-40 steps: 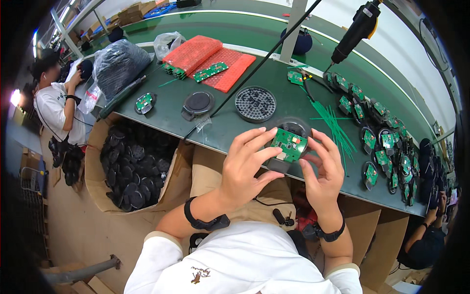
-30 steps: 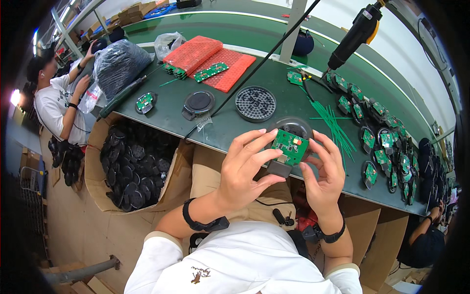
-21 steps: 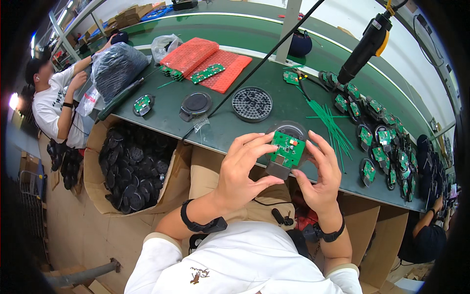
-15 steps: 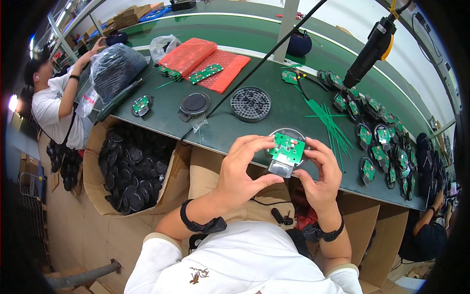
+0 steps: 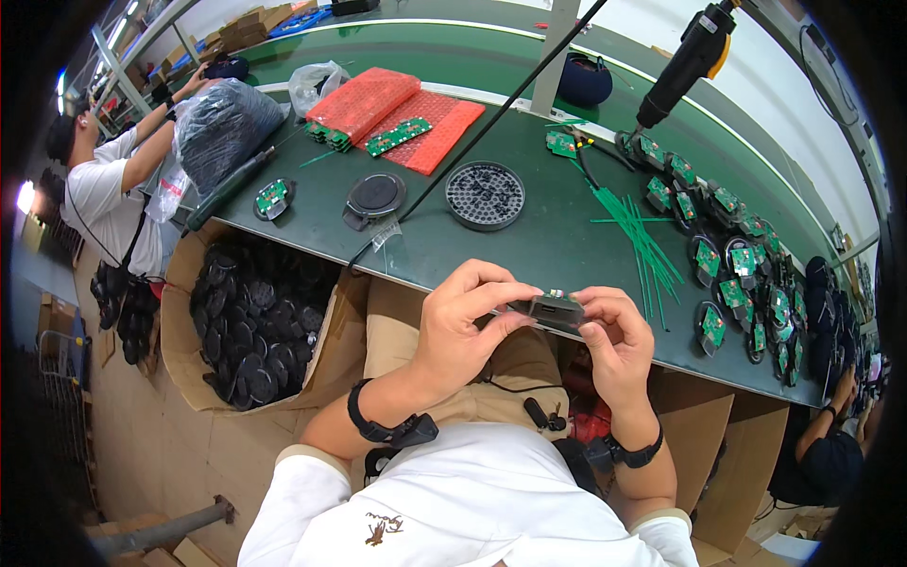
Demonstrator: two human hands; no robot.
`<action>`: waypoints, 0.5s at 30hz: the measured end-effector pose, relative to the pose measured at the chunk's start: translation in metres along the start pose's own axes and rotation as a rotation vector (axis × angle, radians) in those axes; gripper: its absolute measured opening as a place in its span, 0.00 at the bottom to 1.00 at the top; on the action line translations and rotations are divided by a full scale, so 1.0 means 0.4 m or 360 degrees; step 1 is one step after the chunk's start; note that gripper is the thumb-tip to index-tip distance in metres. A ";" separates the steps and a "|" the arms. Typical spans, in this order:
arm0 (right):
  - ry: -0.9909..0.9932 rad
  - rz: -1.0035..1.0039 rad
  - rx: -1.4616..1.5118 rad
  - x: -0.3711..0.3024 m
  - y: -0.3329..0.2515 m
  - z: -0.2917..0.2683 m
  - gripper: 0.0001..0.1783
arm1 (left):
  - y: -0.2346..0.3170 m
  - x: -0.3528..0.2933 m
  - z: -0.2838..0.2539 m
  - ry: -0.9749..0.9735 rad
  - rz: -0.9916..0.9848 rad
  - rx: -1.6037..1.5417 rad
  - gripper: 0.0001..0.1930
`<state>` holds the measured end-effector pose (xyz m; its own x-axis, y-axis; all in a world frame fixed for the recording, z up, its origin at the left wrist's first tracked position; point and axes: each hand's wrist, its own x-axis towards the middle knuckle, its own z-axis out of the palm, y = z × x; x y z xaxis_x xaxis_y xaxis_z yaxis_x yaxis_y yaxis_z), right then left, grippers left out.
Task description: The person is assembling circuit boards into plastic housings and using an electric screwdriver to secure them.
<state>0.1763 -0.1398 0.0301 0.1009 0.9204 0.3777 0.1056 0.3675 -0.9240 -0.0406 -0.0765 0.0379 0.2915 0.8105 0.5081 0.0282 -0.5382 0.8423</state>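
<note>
Over the near edge of the bench I hold a dark device housing [image 5: 556,310] between both hands, turned nearly edge-on. A bit of green circuit board shows along its top; most of the board's face is hidden. My left hand [image 5: 465,319] pinches the left end between fingers and thumb. On the right end, the fingers and thumb of my right hand [image 5: 616,342] are closed. Beyond my hands stands a round tray of small black parts [image 5: 485,225]. Green thin sticks [image 5: 635,241] lie scattered to the right. A black electric screwdriver [image 5: 685,76] hangs above the bench.
Several housings with green boards [image 5: 742,265] crowd the right side. A round black device [image 5: 375,197] and a housing with a board [image 5: 273,199] lie left. Red bubble wrap [image 5: 368,94] bears boards. A cardboard box [image 5: 333,331] holds black parts. A co-worker [image 5: 118,180] stands far left.
Both hands have tilted the housing, so its board now shows edge-on instead of face-up. The screwdriver has swung up and left. The co-worker's arms have moved.
</note>
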 end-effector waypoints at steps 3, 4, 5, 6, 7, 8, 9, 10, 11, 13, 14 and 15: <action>-0.0003 0.0010 0.0004 -0.007 0.010 0.003 0.09 | 0.004 -0.001 -0.003 0.0003 0.0010 0.0007 0.17; 0.0000 0.0028 -0.0017 -0.009 0.011 0.004 0.09 | 0.006 -0.002 -0.004 -0.0005 -0.0015 0.0006 0.16; -0.0001 0.0042 0.0006 -0.011 0.013 0.005 0.09 | 0.008 -0.002 -0.005 -0.0005 -0.0017 0.0006 0.16; -0.0007 0.0050 0.0054 -0.012 0.013 0.006 0.08 | 0.009 -0.003 -0.005 -0.0002 -0.0010 0.0015 0.16; -0.0002 0.0058 0.0030 -0.014 0.013 0.006 0.08 | 0.010 -0.003 -0.006 0.0000 -0.0004 0.0025 0.16; -0.0006 0.0056 0.0037 -0.015 0.012 0.007 0.08 | 0.011 -0.004 -0.006 -0.0001 -0.0005 0.0025 0.16; -0.0012 0.0048 0.0071 -0.015 0.012 0.008 0.08 | 0.012 -0.004 -0.007 -0.0004 -0.0004 0.0028 0.16; -0.0010 0.0055 0.0044 -0.016 0.011 0.009 0.08 | 0.012 -0.005 -0.007 -0.0006 -0.0003 0.0012 0.15; -0.0005 0.0050 0.0052 -0.016 0.011 0.011 0.08 | 0.012 -0.005 -0.007 -0.0008 -0.0004 0.0031 0.15; 0.0001 0.0044 0.0059 -0.016 0.010 0.012 0.08 | 0.010 -0.005 -0.008 -0.0002 0.0016 0.0023 0.15; -0.0003 0.0038 0.0048 -0.016 0.011 0.012 0.08 | 0.009 -0.005 -0.007 -0.0004 0.0017 0.0044 0.15; -0.0006 0.0027 0.0068 -0.016 0.011 0.012 0.08 | 0.008 -0.006 -0.007 0.0001 0.0019 0.0036 0.15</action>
<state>0.1712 -0.1434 0.0234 0.0985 0.9270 0.3619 0.0616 0.3573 -0.9320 -0.0439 -0.0794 0.0397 0.2915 0.8041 0.5181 0.0461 -0.5528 0.8321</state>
